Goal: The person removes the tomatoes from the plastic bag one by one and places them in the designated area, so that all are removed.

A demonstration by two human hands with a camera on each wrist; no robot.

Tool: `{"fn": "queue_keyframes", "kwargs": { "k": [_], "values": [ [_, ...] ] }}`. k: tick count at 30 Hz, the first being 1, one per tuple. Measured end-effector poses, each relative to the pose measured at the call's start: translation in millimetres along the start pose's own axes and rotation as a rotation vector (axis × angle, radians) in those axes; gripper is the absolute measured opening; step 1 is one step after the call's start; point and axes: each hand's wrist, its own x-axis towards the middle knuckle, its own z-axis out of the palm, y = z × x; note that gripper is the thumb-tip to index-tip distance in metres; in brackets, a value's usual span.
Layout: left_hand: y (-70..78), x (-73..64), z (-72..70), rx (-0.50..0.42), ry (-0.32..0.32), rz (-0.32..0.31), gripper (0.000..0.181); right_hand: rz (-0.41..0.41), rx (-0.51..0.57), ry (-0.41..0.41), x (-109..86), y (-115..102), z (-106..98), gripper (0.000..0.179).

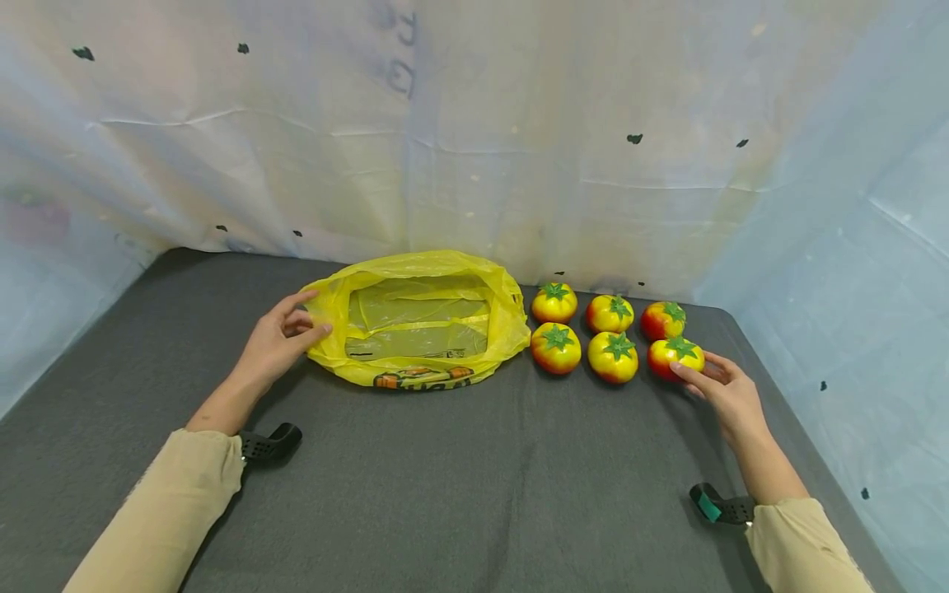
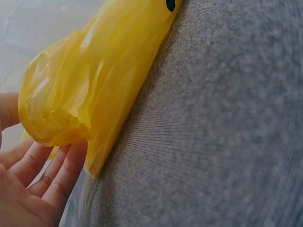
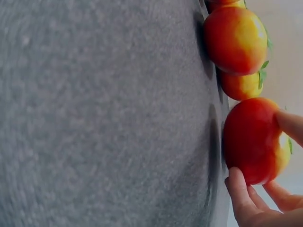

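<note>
A yellow plastic bag (image 1: 415, 375) lies with its mouth spread wide. My left hand (image 1: 278, 342) holds the bag's left edge between thumb and fingers; in the left wrist view, fingers (image 2: 66, 172) lie against the crumpled yellow plastic (image 2: 71, 104). Over on the right, my right hand (image 1: 730, 395) grips a red-and-yellow tomato (image 1: 663, 358) with a green leafy top, the front right one of its group. Thumb and fingertips press on opposite sides of this tomato (image 3: 253, 142) in the right wrist view. Whether it touches the table is hard to tell.
Several more tomatoes (image 1: 556, 348) stand in two rows between the bag and my right hand. A dark grey cloth (image 1: 445, 486) covers the table. Pale sheeting (image 1: 519, 165) rises behind and at both sides. Each wrist wears a black strap device (image 1: 270, 445).
</note>
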Motion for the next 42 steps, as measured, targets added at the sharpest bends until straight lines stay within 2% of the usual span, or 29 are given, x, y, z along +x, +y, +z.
{"fn": "queue_keyframes", "kwargs": {
  "k": [3, 10, 13, 22, 26, 32, 35, 38, 42],
  "values": [
    [0.3, -0.2, 0.2, 0.001, 0.0, -0.007, 0.066, 0.002, -0.012, -0.021, -3.8, -1.3, 0.5, 0.095],
    [0.1, -0.8, -0.7, -0.003, -0.011, -0.016, 0.068, 0.013, 0.035, -0.015, 0.4, 3.6, 0.4, 0.095],
    [0.0, -1.2, -1.8, -0.002, -0.011, -0.006, 0.068, 0.006, 0.022, -0.053, -0.5, 2.6, -0.5, 0.096],
    [-3.1, -2.2, -4.7, 0.015, -0.018, 0.009, 0.069, -0.006, -0.118, -0.043, -7.0, -2.1, 2.5, 0.089],
    [-3.3, -3.3, -5.8, 0.031, -0.022, 0.019, 0.069, -0.026, -0.117, 0.037, -10.2, -4.3, 6.6, 0.086],
    [-2.0, -6.5, -6.4, 0.093, 0.024, 0.072, 0.066, -0.134, -0.053, 0.246, -12.6, -9.4, 18.1, 0.072],
    [-1.7, -8.4, -6.2, 0.116, 0.057, 0.104, 0.063, -0.228, -0.029, 0.363, -15.7, -14.2, 25.9, 0.06],
    [-0.3, -10.6, -5.6, 0.122, 0.11, 0.135, 0.058, -0.359, -0.036, 0.46, -18.3, -17.6, 35.1, 0.047],
    [4.2, -13.0, -3.4, 0.126, 0.225, 0.206, 0.045, -0.535, -0.068, 0.52, -21.2, -21.5, 47.4, 0.034]
  ]
}}
